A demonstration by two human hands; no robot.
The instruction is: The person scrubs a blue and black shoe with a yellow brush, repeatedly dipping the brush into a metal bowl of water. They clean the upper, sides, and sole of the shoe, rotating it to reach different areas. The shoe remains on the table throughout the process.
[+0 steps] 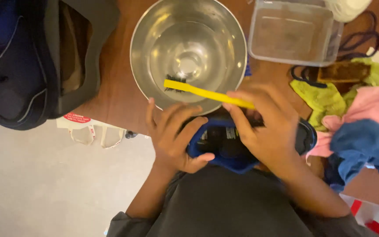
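**A:** What does the head view show of the left hand?

**B:** The left hand [174, 138] comes up from the near edge, forearm angled in from the near left. Its fingers [185, 125] curl around the left end of a dark shoe with blue trim [224, 145], the thumb pressed under the near side. They are closed on it, gripping.

**A:** And the right hand?

**B:** The right hand [266, 127] lies over the top of the shoe, wrist bent, forearm running off to the near right. Its fingers pinch the right end of a yellow brush [205, 92], closed firmly on the handle. The handle slants up to the far left, so the dark bristle head sits inside a steel bowl [154, 26].

**A:** Where is the shoe, exactly?

**B:** Held between both hands at the near edge of the wooden counter [119, 87], just in front of the person's dark shirt and near the bowl's rim. I cannot tell whether it rests on the counter.

**A:** What lies around it?

**B:** A clear plastic tub [292, 33] stands to the right of the bowl, farther back. Right of the hands there is a heap of cloths [365, 127], green, pink and blue. At the far left a dark backpack [18, 66] hangs over the counter's edge, above a pale floor [44, 184].
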